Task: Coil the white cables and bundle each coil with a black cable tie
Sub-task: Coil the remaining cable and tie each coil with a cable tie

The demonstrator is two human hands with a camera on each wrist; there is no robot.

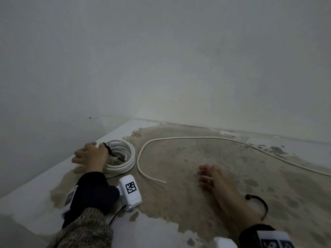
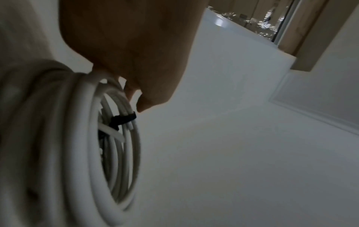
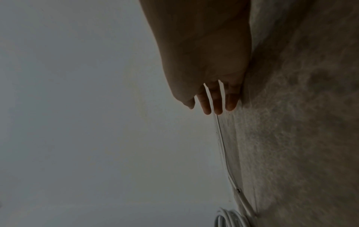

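Note:
A coil of white cable [image 1: 123, 161] lies at the back left of the surface, bound by a black cable tie [image 1: 112, 152] whose tail points into the ring. My left hand [image 1: 86, 153] sits over the coil's left rim with its fingers curled round the strands; the left wrist view shows the coil [image 2: 81, 138], the tie [image 2: 124, 119] and that hand [image 2: 136, 99] close up. A loose white cable [image 1: 179, 138] snakes from mid-surface off to the right. My right hand [image 1: 206, 176] hovers open, fingers spread, holding nothing. A second black tie [image 1: 261, 203] lies beside the right wrist.
The surface [image 1: 179, 203] is white with a large worn brown patch and ends at a pale wall [image 1: 161, 68] behind and to the left. In the right wrist view the right hand [image 3: 213, 107] is low over the surface, with the coil [image 3: 231, 219] in the distance.

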